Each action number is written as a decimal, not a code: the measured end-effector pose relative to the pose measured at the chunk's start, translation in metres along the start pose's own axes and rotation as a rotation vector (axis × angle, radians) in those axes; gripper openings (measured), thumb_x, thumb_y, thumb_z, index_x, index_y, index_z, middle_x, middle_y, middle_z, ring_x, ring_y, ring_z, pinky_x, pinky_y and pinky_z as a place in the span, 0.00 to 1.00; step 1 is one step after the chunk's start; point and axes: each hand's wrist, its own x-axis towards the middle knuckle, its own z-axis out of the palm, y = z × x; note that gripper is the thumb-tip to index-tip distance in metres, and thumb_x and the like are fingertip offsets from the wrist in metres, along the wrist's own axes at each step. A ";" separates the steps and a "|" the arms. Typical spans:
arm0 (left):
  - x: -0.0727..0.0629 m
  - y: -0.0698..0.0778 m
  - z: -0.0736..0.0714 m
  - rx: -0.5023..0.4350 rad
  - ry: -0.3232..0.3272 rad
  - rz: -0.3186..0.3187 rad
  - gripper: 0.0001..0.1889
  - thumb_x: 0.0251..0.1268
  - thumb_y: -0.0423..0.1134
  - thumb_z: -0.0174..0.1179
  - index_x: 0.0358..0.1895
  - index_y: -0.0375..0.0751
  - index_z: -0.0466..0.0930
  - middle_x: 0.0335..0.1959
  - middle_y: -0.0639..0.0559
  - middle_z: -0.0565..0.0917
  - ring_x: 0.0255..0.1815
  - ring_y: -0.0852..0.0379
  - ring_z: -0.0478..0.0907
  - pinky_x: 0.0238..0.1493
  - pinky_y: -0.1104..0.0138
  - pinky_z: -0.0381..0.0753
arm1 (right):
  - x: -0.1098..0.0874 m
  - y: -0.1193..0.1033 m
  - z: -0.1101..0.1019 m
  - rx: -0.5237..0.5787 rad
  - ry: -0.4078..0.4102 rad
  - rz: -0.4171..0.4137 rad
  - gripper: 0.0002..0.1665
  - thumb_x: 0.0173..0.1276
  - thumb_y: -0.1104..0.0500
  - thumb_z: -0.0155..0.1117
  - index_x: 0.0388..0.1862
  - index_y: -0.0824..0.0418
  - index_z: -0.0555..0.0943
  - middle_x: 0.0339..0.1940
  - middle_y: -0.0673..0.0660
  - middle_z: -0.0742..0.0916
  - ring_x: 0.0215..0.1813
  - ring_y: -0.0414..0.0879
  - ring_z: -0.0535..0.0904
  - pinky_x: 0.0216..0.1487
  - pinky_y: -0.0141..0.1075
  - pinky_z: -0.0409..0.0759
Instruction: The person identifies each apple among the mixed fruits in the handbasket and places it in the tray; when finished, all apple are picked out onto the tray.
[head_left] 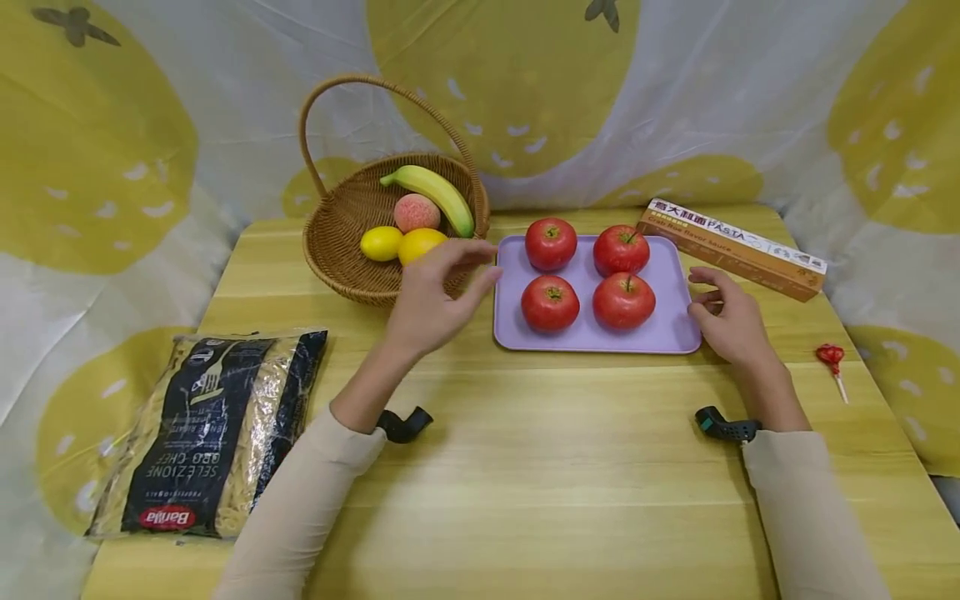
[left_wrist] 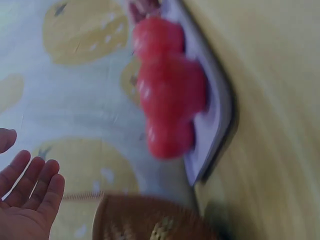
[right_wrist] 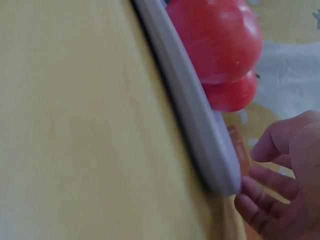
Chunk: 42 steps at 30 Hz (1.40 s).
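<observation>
A lilac tray [head_left: 671, 321] [left_wrist: 218, 107] [right_wrist: 195, 107] on the table carries several red apples [head_left: 551, 304] [left_wrist: 170, 90] [right_wrist: 220, 40]. My left hand [head_left: 438, 292] [left_wrist: 30, 202] is just off the tray's left end, fingers relaxed and parted from the thumb, holding nothing. It partly covers the wicker basket [head_left: 345, 250] behind it. Beside the tray's right end is my right hand [head_left: 731, 321] [right_wrist: 285, 185], its fingers loosely bent and nothing in its grasp. Its fingertips come very close to the tray's corner; whether they touch, I cannot tell.
The basket holds a banana [head_left: 435, 190], a peach [head_left: 416, 213] and yellow lemons [head_left: 381, 243]. A pasta box [head_left: 735, 248] lies behind my right hand, and a red lollipop [head_left: 830, 357] is at the right. A bag of penne [head_left: 198, 433] lies at the left. Patterned cloth [head_left: 525, 100] hangs behind.
</observation>
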 end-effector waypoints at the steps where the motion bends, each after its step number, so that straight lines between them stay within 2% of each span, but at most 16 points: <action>1: 0.001 -0.002 -0.010 0.002 0.025 -0.017 0.14 0.69 0.40 0.68 0.53 0.38 0.85 0.49 0.47 0.89 0.52 0.53 0.86 0.58 0.65 0.85 | 0.003 -0.002 -0.003 0.004 0.009 -0.009 0.31 0.75 0.60 0.56 0.75 0.61 0.69 0.68 0.65 0.79 0.48 0.32 0.73 0.45 0.14 0.68; 4: 0.005 -0.008 -0.039 0.041 0.073 -0.083 0.16 0.66 0.43 0.71 0.54 0.42 0.86 0.49 0.50 0.89 0.53 0.54 0.87 0.57 0.62 0.86 | 0.011 -0.012 -0.011 0.009 0.039 -0.047 0.29 0.76 0.57 0.57 0.73 0.63 0.71 0.67 0.66 0.80 0.45 0.25 0.73 0.44 0.17 0.69; 7: 0.007 -0.013 -0.066 0.136 0.087 -0.122 0.20 0.64 0.47 0.72 0.57 0.45 0.85 0.51 0.52 0.88 0.54 0.55 0.86 0.58 0.60 0.85 | 0.018 -0.024 -0.023 -0.007 0.056 -0.068 0.28 0.77 0.53 0.58 0.72 0.63 0.73 0.66 0.67 0.81 0.44 0.22 0.72 0.45 0.21 0.69; 9: 0.009 -0.016 -0.084 0.195 0.093 -0.165 0.24 0.63 0.50 0.72 0.59 0.44 0.84 0.54 0.50 0.88 0.56 0.52 0.85 0.61 0.58 0.84 | 0.022 -0.033 -0.029 -0.026 0.051 -0.064 0.29 0.79 0.50 0.57 0.73 0.60 0.73 0.68 0.66 0.80 0.50 0.31 0.79 0.50 0.26 0.73; 11: 0.009 -0.019 -0.101 0.265 0.096 -0.221 0.28 0.63 0.54 0.72 0.62 0.45 0.83 0.56 0.49 0.86 0.58 0.49 0.84 0.63 0.56 0.82 | 0.027 -0.042 -0.035 -0.027 0.029 -0.054 0.31 0.79 0.47 0.55 0.75 0.59 0.72 0.71 0.66 0.78 0.58 0.44 0.81 0.59 0.35 0.78; 14: 0.010 -0.027 -0.125 0.349 0.086 -0.306 0.33 0.61 0.58 0.72 0.65 0.44 0.80 0.60 0.45 0.84 0.61 0.45 0.80 0.66 0.51 0.78 | 0.035 -0.049 -0.038 -0.024 -0.003 -0.048 0.33 0.80 0.44 0.54 0.77 0.59 0.70 0.74 0.65 0.75 0.68 0.64 0.76 0.68 0.54 0.76; 18: 0.008 -0.050 -0.155 0.466 0.053 -0.376 0.39 0.59 0.63 0.71 0.70 0.46 0.76 0.67 0.45 0.80 0.66 0.40 0.76 0.66 0.42 0.73 | 0.047 -0.055 -0.041 -0.043 -0.053 -0.083 0.35 0.80 0.42 0.54 0.78 0.59 0.68 0.76 0.67 0.73 0.73 0.68 0.71 0.69 0.65 0.70; 23: 0.000 -0.079 -0.187 0.609 0.006 -0.455 0.48 0.55 0.71 0.68 0.78 0.56 0.66 0.79 0.45 0.67 0.76 0.34 0.64 0.67 0.30 0.65 | 0.065 -0.063 -0.045 -0.100 -0.112 -0.135 0.40 0.79 0.40 0.52 0.84 0.50 0.58 0.83 0.65 0.64 0.81 0.69 0.57 0.75 0.72 0.55; 27: -0.004 -0.097 -0.205 0.694 -0.060 -0.502 0.54 0.54 0.75 0.64 0.82 0.57 0.58 0.83 0.43 0.58 0.82 0.34 0.54 0.67 0.26 0.60 | 0.075 -0.067 -0.051 -0.152 -0.150 -0.159 0.44 0.78 0.37 0.49 0.86 0.46 0.50 0.86 0.62 0.55 0.85 0.67 0.46 0.77 0.73 0.46; 32: -0.004 -0.115 -0.218 0.757 -0.190 -0.535 0.60 0.56 0.77 0.59 0.85 0.50 0.46 0.86 0.42 0.48 0.84 0.31 0.46 0.67 0.24 0.56 | 0.088 -0.074 -0.058 -0.250 -0.194 -0.178 0.46 0.77 0.33 0.49 0.87 0.45 0.48 0.87 0.60 0.50 0.85 0.68 0.44 0.75 0.77 0.44; 34: -0.002 -0.120 -0.223 0.773 -0.243 -0.541 0.61 0.57 0.78 0.58 0.85 0.50 0.42 0.86 0.42 0.44 0.84 0.29 0.43 0.69 0.24 0.53 | 0.093 -0.077 -0.061 -0.308 -0.213 -0.179 0.48 0.76 0.31 0.48 0.87 0.44 0.47 0.88 0.59 0.49 0.85 0.69 0.43 0.73 0.79 0.40; 38: 0.003 -0.130 -0.229 0.799 -0.338 -0.546 0.60 0.60 0.79 0.52 0.86 0.51 0.36 0.87 0.41 0.38 0.84 0.27 0.38 0.74 0.25 0.41 | 0.103 -0.082 -0.066 -0.433 -0.260 -0.168 0.51 0.73 0.26 0.46 0.87 0.43 0.46 0.88 0.60 0.45 0.85 0.71 0.39 0.68 0.83 0.29; 42: 0.010 -0.137 -0.229 0.837 -0.426 -0.568 0.59 0.61 0.82 0.46 0.85 0.55 0.28 0.86 0.44 0.29 0.85 0.29 0.30 0.75 0.26 0.29 | 0.109 -0.083 -0.070 -0.527 -0.321 -0.135 0.55 0.71 0.22 0.43 0.87 0.44 0.41 0.88 0.60 0.40 0.82 0.75 0.27 0.60 0.83 0.16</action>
